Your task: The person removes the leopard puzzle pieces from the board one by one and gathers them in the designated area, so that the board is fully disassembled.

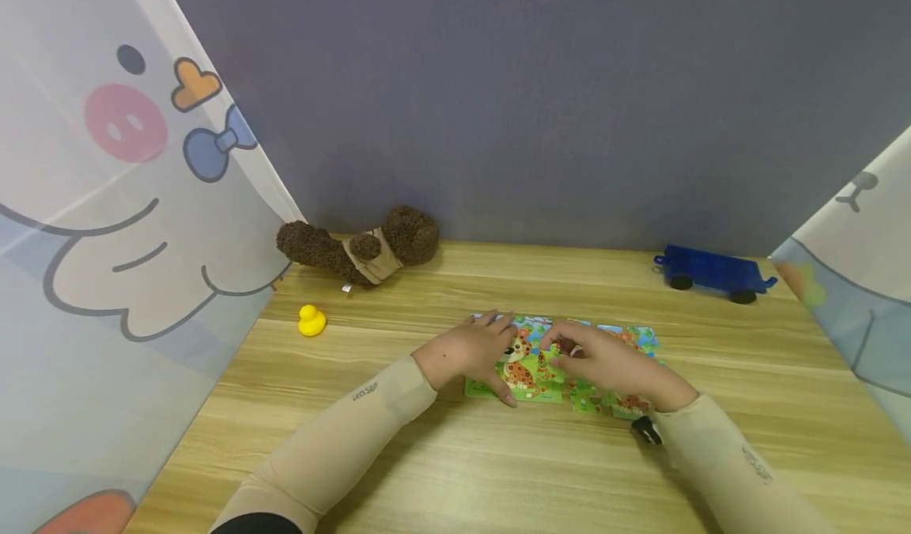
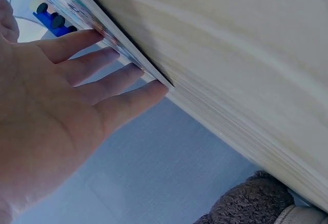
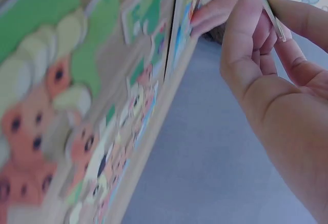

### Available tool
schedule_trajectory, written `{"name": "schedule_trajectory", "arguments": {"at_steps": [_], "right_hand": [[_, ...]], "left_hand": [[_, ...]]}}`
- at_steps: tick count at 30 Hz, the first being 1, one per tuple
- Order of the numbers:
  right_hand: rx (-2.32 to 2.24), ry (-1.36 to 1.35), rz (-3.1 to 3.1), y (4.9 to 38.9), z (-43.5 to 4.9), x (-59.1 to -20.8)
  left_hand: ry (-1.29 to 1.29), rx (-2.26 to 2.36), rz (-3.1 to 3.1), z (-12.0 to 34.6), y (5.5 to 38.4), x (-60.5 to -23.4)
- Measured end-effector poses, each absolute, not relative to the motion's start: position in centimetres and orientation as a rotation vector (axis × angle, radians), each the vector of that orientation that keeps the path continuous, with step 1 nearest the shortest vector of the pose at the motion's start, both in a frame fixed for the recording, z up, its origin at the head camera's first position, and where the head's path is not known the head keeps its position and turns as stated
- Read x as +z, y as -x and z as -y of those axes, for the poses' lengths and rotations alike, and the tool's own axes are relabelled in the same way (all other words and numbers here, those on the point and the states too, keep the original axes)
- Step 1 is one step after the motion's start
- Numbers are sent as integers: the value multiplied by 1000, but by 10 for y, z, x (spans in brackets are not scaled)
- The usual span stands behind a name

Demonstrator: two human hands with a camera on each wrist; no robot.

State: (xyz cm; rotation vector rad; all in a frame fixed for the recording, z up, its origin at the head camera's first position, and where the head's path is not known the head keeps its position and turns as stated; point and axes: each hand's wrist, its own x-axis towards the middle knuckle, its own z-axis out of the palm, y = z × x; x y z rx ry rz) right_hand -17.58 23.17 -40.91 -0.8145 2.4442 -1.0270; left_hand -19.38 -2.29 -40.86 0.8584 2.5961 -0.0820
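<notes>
My left hand (image 1: 470, 352) rests, fingers spread and straight, on the left part of a picture puzzle board (image 1: 523, 376) with a spotted leopard on green. In the left wrist view its fingertips (image 2: 160, 88) lie right at the board's edge. My right hand (image 1: 608, 362) pinches a thin puzzle piece (image 3: 277, 21) between thumb and fingers, close over the board's right side. Beside the board, partly under the right hand, lie several loose puzzle pieces (image 1: 585, 398). More spotted leopard pieces (image 3: 36, 121) show large in the right wrist view.
A yellow toy duck (image 1: 311, 321) stands on the wooden table (image 1: 484, 471) at left. Behind it a brown teddy bear (image 1: 380, 253) lies along the grey back wall (image 1: 498, 107). A blue toy wagon (image 1: 714, 271) sits at the back right. Printed panels (image 1: 235, 257) enclose the sides.
</notes>
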Motion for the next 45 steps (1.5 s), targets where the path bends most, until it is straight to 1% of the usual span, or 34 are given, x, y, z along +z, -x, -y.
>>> {"name": "schedule_trajectory", "arguments": {"at_steps": [13, 19, 21, 26, 29, 39, 45], "right_hand": [[-1075, 742, -2507, 166, -282, -395], [-1060, 776, -2519, 162, -311, -392], [-1047, 833, -2520, 163, -319, -393], [-1039, 956, -2503, 164, -338, -399], [-1018, 971, -2494, 163, -350, -403], [-1114, 905, -2165, 162, -378, -416], [-1093, 860, -2144, 163, -383, -422]], "left_hand": [[-879, -69, -2584, 23, 193, -411], [-894, -66, -2591, 23, 192, -410], [-889, -71, -2591, 23, 193, -410], [-885, -80, -2593, 25, 195, -410], [-887, -66, -2593, 25, 195, -411], [-888, -49, -2599, 25, 195, -413], [-884, -47, -2597, 26, 194, -413]]}}
